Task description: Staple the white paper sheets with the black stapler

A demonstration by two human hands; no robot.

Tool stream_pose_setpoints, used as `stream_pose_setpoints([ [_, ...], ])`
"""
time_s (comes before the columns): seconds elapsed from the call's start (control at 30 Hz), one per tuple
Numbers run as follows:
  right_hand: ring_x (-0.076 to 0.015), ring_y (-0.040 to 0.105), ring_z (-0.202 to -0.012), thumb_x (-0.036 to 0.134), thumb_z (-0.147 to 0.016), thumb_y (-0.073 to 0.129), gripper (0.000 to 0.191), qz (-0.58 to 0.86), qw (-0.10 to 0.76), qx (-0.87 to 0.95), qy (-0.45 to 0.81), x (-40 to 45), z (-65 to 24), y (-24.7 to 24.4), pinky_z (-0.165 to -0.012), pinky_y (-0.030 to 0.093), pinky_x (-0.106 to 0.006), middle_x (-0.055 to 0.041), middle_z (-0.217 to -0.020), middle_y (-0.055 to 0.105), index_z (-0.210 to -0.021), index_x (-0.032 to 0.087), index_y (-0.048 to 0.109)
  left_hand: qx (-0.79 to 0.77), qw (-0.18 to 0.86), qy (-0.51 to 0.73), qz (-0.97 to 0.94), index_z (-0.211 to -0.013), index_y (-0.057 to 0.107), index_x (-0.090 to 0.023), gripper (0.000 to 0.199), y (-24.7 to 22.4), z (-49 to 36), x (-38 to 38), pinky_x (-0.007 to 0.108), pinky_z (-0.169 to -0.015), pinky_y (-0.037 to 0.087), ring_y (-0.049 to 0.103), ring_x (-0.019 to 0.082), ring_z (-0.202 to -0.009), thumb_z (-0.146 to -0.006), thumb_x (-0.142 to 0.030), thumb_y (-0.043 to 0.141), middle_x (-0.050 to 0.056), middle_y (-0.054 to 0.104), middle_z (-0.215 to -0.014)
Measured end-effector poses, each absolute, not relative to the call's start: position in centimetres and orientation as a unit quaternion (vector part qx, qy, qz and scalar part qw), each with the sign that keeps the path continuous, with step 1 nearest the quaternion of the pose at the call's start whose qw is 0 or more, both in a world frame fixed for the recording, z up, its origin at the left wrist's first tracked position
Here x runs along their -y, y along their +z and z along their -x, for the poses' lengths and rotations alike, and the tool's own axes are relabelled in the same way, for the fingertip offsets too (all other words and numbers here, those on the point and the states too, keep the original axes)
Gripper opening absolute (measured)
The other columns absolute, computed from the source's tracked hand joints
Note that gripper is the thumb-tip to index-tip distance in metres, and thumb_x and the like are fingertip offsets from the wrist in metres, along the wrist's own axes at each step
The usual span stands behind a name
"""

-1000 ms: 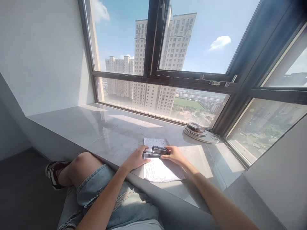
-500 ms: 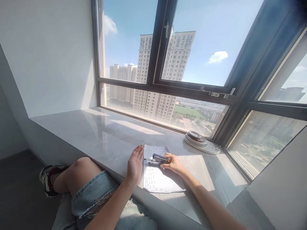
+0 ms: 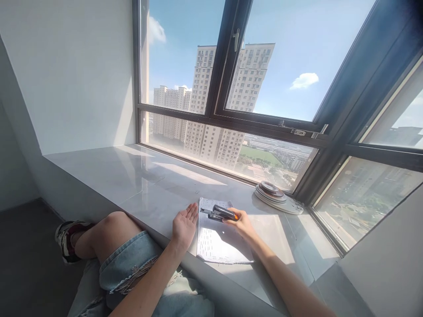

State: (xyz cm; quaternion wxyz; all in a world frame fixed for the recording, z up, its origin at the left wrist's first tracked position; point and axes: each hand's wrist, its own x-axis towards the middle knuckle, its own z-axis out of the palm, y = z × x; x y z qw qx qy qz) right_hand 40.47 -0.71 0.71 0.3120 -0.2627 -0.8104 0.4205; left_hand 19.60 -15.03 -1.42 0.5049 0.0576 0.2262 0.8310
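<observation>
A black stapler is gripped at its back end by my right hand, its nose pointing left over the paper. Beneath it lies a stack of white paper on the window ledge, covered with many short dark marks that look like staples. Beside the paper's left edge rests my left hand, palm turned up and fingers stretched out, with nothing in it. The right hand's shadow falls across the middle of the sheet.
A pile of round plates or discs sits on the pale tiled ledge near the window corner. Dark window frames rise behind. My bent leg in ripped jeans is below the ledge's front edge.
The stapler in my right hand has shifted up and slightly right over the paper. My left hand has rolled palm-up and moved slightly left. The view has shifted a little.
</observation>
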Motion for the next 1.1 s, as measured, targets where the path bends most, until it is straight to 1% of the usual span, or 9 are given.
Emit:
stream_pose_setpoints([
  [0.07,-0.0242,0.065,-0.082,0.033,-0.077,0.076,0.026,0.281,0.350,0.793,0.413,1.0,-40.5,0.8,-0.076,0.051,-0.033,-0.0053,-0.088,0.072,-0.097,0.018,0.074,-0.219,0.515,0.826,-0.066,-0.120,0.065,-0.015,0.036,-1.4,-19.7,15.1,0.037,-0.110,0.054,0.057,0.024,-0.136,-0.089,-0.020,0.049,0.015,0.059,-0.146],
  [0.13,-0.0258,0.067,-0.086,0.033,-0.079,0.075,0.028,0.286,0.396,0.788,0.376,1.4,-40.5,0.8,-0.078,0.053,-0.034,-0.0059,-0.094,0.075,-0.103,0.020,0.075,-0.221,0.521,0.821,-0.079,-0.120,0.066,-0.015,0.036,-1.4,-19.7,15.2,0.039,-0.110,0.054,0.057,0.025,-0.136,-0.089,-0.021,0.049,0.015,0.059,-0.146],
  [0.27,-0.0314,0.066,-0.112,0.031,-0.083,0.073,0.024,0.245,0.470,0.793,0.301,2.4,-40.5,0.9,-0.093,0.056,-0.043,-0.0100,-0.119,0.073,-0.106,0.026,0.077,-0.235,0.538,0.804,-0.094,-0.122,0.065,-0.012,0.037,-1.4,-19.7,15.2,0.041,-0.110,0.054,0.060,0.027,-0.132,-0.089,-0.022,0.050,0.018,0.062,-0.141],
  [0.37,-0.0324,0.064,-0.120,0.028,-0.087,0.068,0.023,0.219,0.492,0.799,0.265,2.9,-40.4,0.8,-0.100,0.054,-0.050,-0.0105,-0.123,0.072,-0.108,0.030,0.077,-0.222,0.577,0.780,-0.096,-0.125,0.063,-0.008,0.039,-1.4,-19.7,15.2,0.044,-0.109,0.054,0.063,0.030,-0.128,-0.092,-0.026,0.051,0.022,0.063,-0.138],
  [0.6,-0.0296,0.061,-0.124,0.016,-0.092,0.053,0.039,0.139,0.423,0.878,0.175,2.9,-40.4,0.0,-0.109,0.049,-0.055,-0.0074,-0.129,0.070,-0.121,0.031,0.074,-0.178,0.635,0.746,-0.092,-0.125,0.063,-0.004,0.038,-1.7,-19.6,15.0,0.038,-0.107,0.054,0.064,0.027,-0.127,-0.098,-0.027,0.049,0.021,0.064,-0.137],
  [0.77,-0.0278,0.062,-0.124,0.009,-0.091,0.046,0.049,0.095,0.384,0.911,0.121,2.9,-40.5,-0.1,-0.106,0.052,-0.055,-0.0058,-0.130,0.070,-0.127,0.031,0.072,-0.185,0.624,0.756,-0.068,-0.121,0.064,-0.005,0.033,-1.4,-19.7,15.0,0.036,-0.103,0.056,0.070,0.025,-0.117,-0.100,-0.024,0.046,0.019,0.070,-0.125],
  [0.9,-0.0272,0.062,-0.125,0.010,-0.095,0.044,0.046,0.083,0.353,0.928,0.085,3.2,-40.6,0.1,-0.107,0.053,-0.054,-0.0069,-0.129,0.071,-0.125,0.029,0.072,-0.187,0.626,0.755,-0.059,-0.116,0.063,-0.006,0.030,-1.3,-19.8,14.9,0.034,-0.099,0.058,0.074,0.022,-0.103,-0.101,-0.024,0.044,0.018,0.074,-0.112],
  [1.0,-0.0261,0.062,-0.127,0.008,-0.096,0.042,0.045,0.070,0.347,0.934,0.047,3.3,-40.6,0.2,-0.108,0.053,-0.052,-0.0072,-0.130,0.071,-0.124,0.028,0.072,-0.179,0.621,0.761,-0.056,-0.113,0.062,-0.008,0.025,-1.3,-19.9,14.8,0.034,-0.094,0.060,0.075,0.022,-0.098,-0.099,-0.021,0.046,0.015,0.074,-0.105],
  [1.1,-0.0248,0.064,-0.123,0.002,-0.093,0.042,0.051,0.041,0.378,0.925,0.003,3.3,-40.4,0.1,-0.102,0.058,-0.048,-0.0064,-0.128,0.071,-0.128,0.028,0.070,-0.169,0.621,0.764,-0.052,-0.112,0.061,-0.008,0.023,-1.3,-19.9,14.9,0.034,-0.091,0.062,0.075,0.024,-0.102,-0.099,-0.019,0.046,0.017,0.073,-0.107],
])
